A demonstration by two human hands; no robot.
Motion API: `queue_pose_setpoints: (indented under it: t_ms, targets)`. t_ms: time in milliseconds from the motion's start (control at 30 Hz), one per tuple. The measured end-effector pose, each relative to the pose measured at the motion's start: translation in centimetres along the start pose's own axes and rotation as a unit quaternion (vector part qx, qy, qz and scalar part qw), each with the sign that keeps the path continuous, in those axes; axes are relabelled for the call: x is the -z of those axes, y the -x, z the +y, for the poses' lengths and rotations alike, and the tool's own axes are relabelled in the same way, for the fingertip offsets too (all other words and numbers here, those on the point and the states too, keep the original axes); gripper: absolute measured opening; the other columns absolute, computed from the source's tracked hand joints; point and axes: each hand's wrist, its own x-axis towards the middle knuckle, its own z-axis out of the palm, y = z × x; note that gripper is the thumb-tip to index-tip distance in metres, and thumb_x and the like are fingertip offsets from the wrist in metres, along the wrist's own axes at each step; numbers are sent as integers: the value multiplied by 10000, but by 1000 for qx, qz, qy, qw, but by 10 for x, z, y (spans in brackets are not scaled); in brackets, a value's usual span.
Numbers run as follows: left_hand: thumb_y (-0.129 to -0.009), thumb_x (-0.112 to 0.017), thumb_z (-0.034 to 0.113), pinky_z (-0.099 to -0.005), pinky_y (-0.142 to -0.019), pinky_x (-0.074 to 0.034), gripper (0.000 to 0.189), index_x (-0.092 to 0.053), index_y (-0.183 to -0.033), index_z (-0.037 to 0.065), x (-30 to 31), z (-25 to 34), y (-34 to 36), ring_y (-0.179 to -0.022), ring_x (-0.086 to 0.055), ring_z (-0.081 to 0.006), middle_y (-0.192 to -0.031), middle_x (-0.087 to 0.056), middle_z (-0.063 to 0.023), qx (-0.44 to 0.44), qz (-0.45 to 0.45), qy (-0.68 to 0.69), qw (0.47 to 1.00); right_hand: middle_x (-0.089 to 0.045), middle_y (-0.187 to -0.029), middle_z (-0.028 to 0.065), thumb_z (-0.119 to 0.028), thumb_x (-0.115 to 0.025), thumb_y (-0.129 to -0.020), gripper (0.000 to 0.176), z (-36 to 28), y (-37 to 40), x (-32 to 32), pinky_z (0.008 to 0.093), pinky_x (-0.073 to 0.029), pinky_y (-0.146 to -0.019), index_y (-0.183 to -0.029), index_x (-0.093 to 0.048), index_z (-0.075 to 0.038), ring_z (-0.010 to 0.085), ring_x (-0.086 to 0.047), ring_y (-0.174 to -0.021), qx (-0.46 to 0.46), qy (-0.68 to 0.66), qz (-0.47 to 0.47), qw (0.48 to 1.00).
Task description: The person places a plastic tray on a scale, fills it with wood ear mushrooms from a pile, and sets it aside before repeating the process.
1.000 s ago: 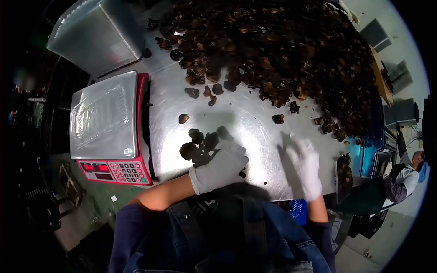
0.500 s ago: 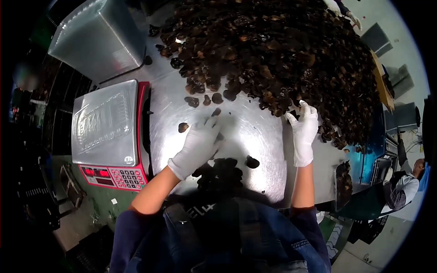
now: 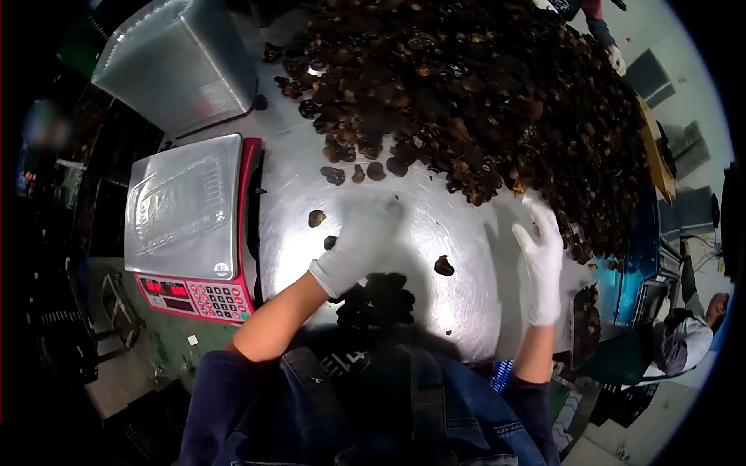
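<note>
A large heap of dark brown, wavy-edged pieces that look like wood-ear mushrooms covers the far part of the metal table. My left hand, in a white glove, is over the near table, its fingers smeared by motion. Just below it lies a small pile of the same mushrooms. My right hand, also gloved, is at the heap's near edge with thumb and fingers apart, holding nothing visible. Single pieces, such as one mushroom between the hands and another mushroom to the left, lie loose.
On the left stands a red digital scale with a clear plastic tray on its plate. Behind it is a tall stack of clear plastic containers. A filled tray sits at the right edge. Other people work at the far right and top right.
My left hand has moved slightly to the right and blurred. My right hand has drawn back from the heap, toward me and to the right, its fingers now spread.
</note>
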Motion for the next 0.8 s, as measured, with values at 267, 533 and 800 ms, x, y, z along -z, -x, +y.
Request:
queue_pose_setpoints:
  t_ms: [267, 533, 800]
  targets:
    - [-872, -626, 108, -449, -878, -501, 170, -663, -1036, 80, 35, -2, 40, -986, -628, -342, -1020, -658, -116, -19, -60, 277, 959, -502, -1377, 132, -208, -818, -709, 562, -7, -56, -121, 462, -364, -1066, -1237, -629, -164, 343, -452, -1300, 182, 185, 31, 965]
    - [-867, -648, 136, -464, -1067, -414, 493, -540, -1327, -7, 3, -52, -6, -1288, -446, -440, -1370, -507, -261, 180, 102, 43, 977, -594, -1293, 62, -173, -791, -715, 432, -51, 63, -93, 397, -414, -1005, -1132, -683, -134, 247, -536, -1245, 261, 114, -111, 952]
    - [-853, -660, 143, -446, -905, -498, 301, -653, -1131, 27, 48, -26, 45, -1070, -589, -373, -1140, -649, -165, 115, -97, 112, 982, -640, -1189, 170, -101, -715, -838, 362, 10, 17, -92, 406, -482, -955, -1187, -652, -29, 325, -606, -1079, 65, 123, 100, 985]
